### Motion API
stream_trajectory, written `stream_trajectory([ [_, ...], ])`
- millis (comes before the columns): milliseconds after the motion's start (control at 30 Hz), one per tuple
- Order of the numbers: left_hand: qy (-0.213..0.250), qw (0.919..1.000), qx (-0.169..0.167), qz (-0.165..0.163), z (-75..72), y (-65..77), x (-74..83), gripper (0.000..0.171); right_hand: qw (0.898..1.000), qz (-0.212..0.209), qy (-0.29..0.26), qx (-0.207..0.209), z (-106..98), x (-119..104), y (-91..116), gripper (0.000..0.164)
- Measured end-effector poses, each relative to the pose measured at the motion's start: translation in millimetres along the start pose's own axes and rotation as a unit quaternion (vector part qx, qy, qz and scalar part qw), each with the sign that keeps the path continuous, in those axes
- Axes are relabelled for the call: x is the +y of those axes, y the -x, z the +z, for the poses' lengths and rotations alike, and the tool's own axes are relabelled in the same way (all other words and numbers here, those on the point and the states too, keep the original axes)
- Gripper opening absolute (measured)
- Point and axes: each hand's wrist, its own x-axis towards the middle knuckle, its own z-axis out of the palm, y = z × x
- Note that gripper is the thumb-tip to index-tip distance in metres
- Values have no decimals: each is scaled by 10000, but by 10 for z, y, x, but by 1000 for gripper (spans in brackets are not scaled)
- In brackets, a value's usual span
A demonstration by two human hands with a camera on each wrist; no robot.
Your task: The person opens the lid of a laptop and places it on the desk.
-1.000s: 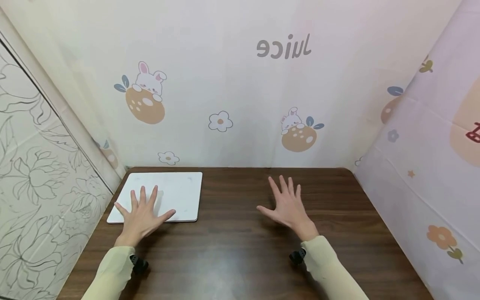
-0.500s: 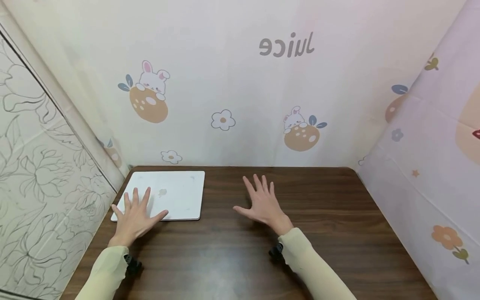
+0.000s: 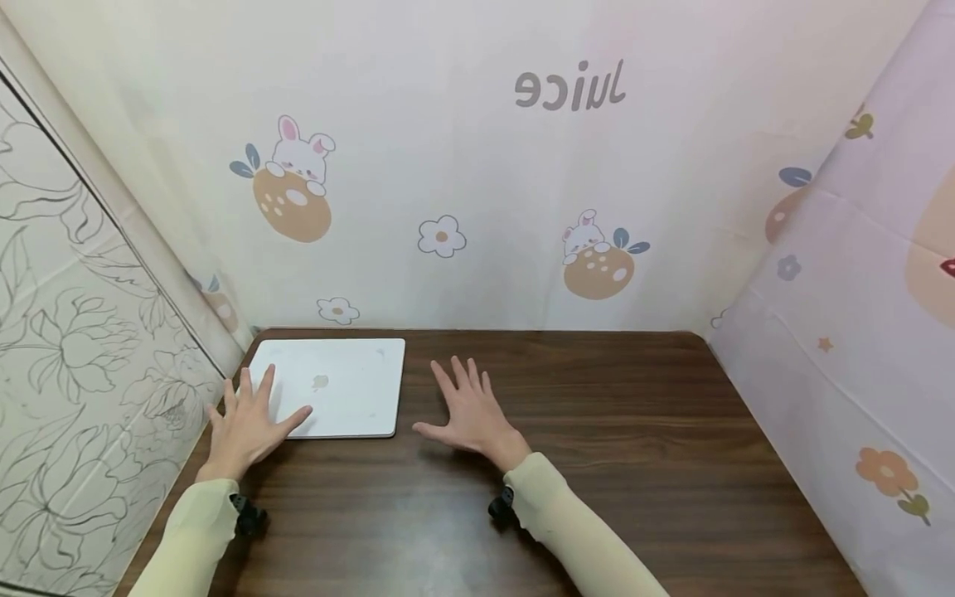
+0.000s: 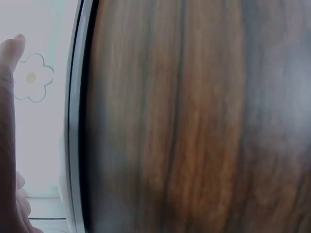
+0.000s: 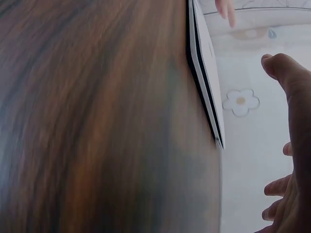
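Note:
A closed silver laptop (image 3: pixel 343 390) with an apple logo lies flat at the back left of the table. My left hand (image 3: pixel 244 427), fingers spread, overlaps its left front corner in the head view. My right hand (image 3: pixel 473 414) is spread too, a short way right of the laptop's right edge, and holds nothing. In the left wrist view the laptop's front edge (image 4: pixel 75 116) runs beside the thumb. The right wrist view has the laptop (image 5: pixel 206 68) edge-on, with the right thumb (image 5: pixel 284 68) apart from it.
The dark wooden table (image 3: pixel 634 464) ends at a patterned curtain (image 3: pixel 448 166) along the back. Another curtain (image 3: pixel 843 332) borders the right side, and a flower-patterned panel (image 3: pixel 75 373) the left. Each wrist wears a small black camera (image 3: pixel 249 516).
My right hand has moved left across the table, towards the laptop's right side. The left hand has shifted slightly left, uncovering more of the lid and its logo.

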Motion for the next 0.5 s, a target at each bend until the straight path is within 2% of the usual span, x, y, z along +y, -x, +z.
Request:
stream_trajectory([
  [267,87,9999,-119,-55,79,-102,-80,113,9995,20,-256,-203,186,-161,-78,107],
  [500,74,9996,-171,-207,75,-99,-187,113,9958,5,-790,-462,343,-358,-148,106],
])
